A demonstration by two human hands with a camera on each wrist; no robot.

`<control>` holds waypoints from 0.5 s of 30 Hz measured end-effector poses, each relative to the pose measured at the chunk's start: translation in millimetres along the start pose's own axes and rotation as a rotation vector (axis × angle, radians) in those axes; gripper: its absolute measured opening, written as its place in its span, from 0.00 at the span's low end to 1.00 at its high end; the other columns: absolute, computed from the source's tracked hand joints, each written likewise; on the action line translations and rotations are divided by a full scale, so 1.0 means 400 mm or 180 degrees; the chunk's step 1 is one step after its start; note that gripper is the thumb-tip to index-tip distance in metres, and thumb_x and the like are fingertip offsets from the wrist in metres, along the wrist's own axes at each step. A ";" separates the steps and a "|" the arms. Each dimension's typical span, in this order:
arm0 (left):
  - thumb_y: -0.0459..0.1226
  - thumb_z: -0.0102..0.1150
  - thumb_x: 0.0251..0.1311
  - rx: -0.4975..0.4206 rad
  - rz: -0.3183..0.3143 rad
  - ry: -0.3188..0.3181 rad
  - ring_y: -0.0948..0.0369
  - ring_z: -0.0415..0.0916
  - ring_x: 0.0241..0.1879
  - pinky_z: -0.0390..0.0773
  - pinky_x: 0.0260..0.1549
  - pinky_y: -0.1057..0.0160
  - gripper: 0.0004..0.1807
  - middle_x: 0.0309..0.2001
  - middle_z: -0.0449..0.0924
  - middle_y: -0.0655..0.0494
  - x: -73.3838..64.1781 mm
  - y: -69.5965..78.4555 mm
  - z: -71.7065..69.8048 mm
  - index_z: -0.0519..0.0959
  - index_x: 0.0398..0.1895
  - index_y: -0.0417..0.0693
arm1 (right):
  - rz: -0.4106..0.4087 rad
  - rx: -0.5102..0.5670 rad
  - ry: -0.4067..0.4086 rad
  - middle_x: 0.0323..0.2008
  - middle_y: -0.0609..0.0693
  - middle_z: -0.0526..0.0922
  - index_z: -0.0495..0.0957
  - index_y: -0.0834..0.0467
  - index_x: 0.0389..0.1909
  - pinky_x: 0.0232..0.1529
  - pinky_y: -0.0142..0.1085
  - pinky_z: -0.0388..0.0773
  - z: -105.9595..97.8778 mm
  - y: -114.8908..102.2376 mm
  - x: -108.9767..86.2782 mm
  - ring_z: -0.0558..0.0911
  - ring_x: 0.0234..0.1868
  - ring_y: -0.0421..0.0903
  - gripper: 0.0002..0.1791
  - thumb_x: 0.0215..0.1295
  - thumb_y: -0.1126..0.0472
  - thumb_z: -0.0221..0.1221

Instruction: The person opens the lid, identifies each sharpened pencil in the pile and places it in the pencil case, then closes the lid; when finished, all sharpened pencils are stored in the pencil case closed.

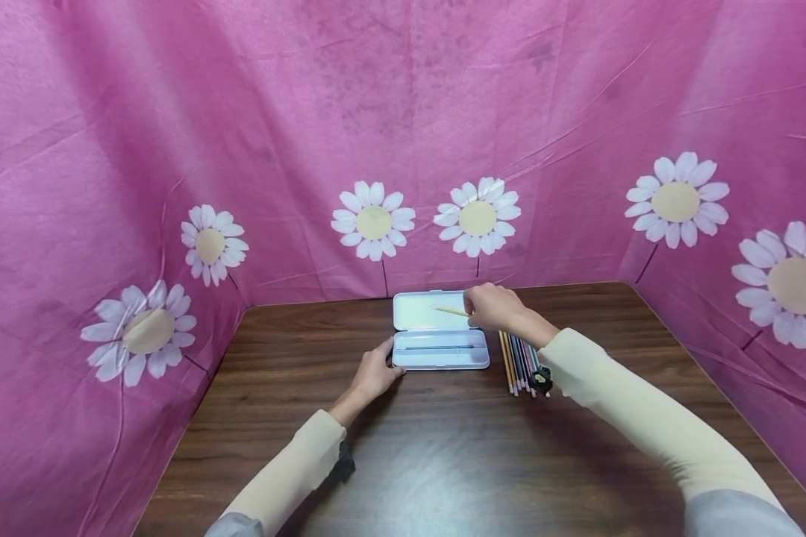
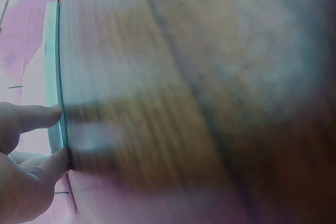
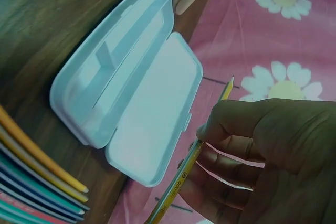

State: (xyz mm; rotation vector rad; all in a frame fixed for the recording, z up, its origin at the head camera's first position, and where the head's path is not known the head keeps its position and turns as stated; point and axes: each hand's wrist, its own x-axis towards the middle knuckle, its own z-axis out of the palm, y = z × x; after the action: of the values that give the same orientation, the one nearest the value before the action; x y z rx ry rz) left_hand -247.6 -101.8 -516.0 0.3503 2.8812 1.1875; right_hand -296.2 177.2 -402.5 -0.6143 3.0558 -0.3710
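Note:
A white pencil case (image 1: 440, 360) lies open on the table, its lid (image 3: 157, 111) folded back toward the cloth wall. My left hand (image 1: 374, 373) holds the left end of the case, the thumb at its front corner and the fingers along its side. In the left wrist view, the fingertips (image 2: 55, 113) touch the case's edge. My right hand (image 1: 497, 306) pinches a yellow pencil (image 3: 181, 178) between thumb and fingers above the lid, its sharpened tip pointing left in the head view. Inside the case, a divider (image 3: 106, 59) parts the tray.
Several coloured pencils (image 1: 513, 365) lie side by side right of the case, partly under my right forearm. The brown wooden table (image 1: 403, 462) meets a pink cloth wall (image 1: 416, 112) with daisies at the back and sides. A dark wrist device (image 1: 541, 379) sits by my right sleeve.

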 end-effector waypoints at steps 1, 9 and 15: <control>0.32 0.74 0.62 0.0007 0.0007 0.0006 0.43 0.75 0.71 0.73 0.72 0.44 0.42 0.71 0.75 0.35 0.000 0.000 0.000 0.67 0.79 0.35 | -0.0028 -0.0028 -0.0015 0.31 0.50 0.85 0.82 0.54 0.30 0.29 0.47 0.79 0.000 -0.008 0.008 0.81 0.32 0.50 0.04 0.55 0.64 0.67; 0.32 0.73 0.63 0.0020 0.0025 -0.0004 0.43 0.75 0.71 0.74 0.72 0.44 0.41 0.72 0.75 0.36 -0.001 0.000 0.001 0.67 0.79 0.35 | -0.0188 -0.0191 -0.0350 0.32 0.48 0.87 0.84 0.53 0.31 0.36 0.49 0.84 0.012 -0.058 0.066 0.84 0.35 0.50 0.05 0.58 0.67 0.68; 0.32 0.73 0.62 0.0013 0.0032 0.0003 0.44 0.76 0.70 0.75 0.71 0.44 0.41 0.71 0.77 0.36 0.000 -0.001 -0.001 0.68 0.79 0.36 | -0.0297 -0.0260 -0.0613 0.33 0.48 0.88 0.86 0.52 0.31 0.38 0.46 0.84 0.035 -0.081 0.098 0.83 0.36 0.47 0.08 0.62 0.69 0.66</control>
State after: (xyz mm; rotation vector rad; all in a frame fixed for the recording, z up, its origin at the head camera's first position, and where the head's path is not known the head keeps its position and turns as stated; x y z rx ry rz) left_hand -247.7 -102.4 -516.1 0.3649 2.8866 1.1839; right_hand -319.2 130.2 -407.0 -0.7507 2.8772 -0.1765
